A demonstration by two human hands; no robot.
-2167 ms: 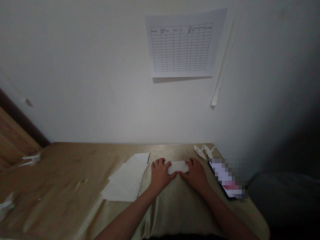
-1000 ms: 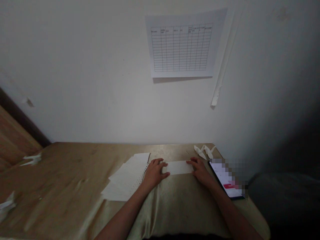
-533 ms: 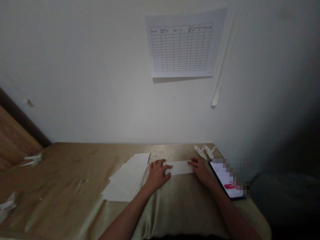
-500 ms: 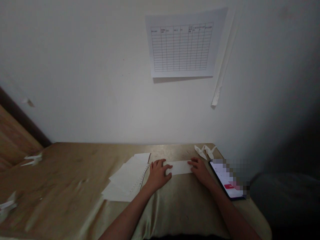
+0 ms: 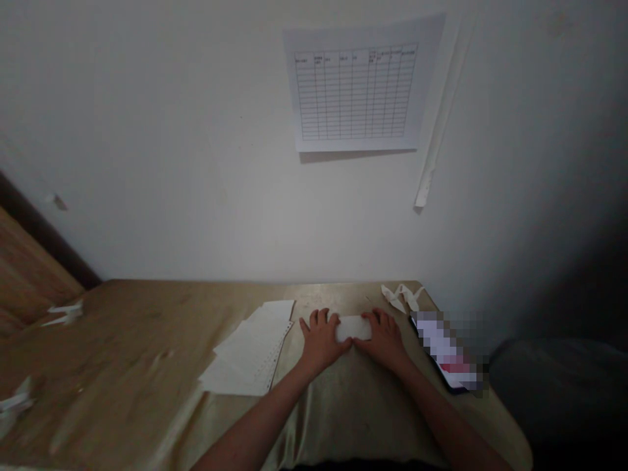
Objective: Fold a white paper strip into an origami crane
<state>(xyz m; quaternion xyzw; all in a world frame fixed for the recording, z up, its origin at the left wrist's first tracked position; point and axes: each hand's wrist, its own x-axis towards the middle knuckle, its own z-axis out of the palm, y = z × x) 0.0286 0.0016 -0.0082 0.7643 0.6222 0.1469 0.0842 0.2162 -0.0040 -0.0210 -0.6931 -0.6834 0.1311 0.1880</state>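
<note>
A folded white paper strip (image 5: 354, 327) lies on the tan cloth-covered table (image 5: 147, 353) near its far edge. My left hand (image 5: 322, 340) lies flat on the strip's left end, fingers stretched out. My right hand (image 5: 384, 337) presses flat on the right end, fingers spread. Only a short middle part of the strip shows between the two hands. Neither hand grips anything.
A loose stack of white sheets (image 5: 252, 350) lies left of my hands. A phone (image 5: 449, 353) rests at the right table edge, and folded paper pieces (image 5: 402, 297) sit by the wall. More paper scraps (image 5: 61, 313) lie far left. A printed grid sheet (image 5: 356, 91) hangs on the wall.
Both hands have slid inward along the strip toward each other. Less of the paper shows between them than half a second ago.
</note>
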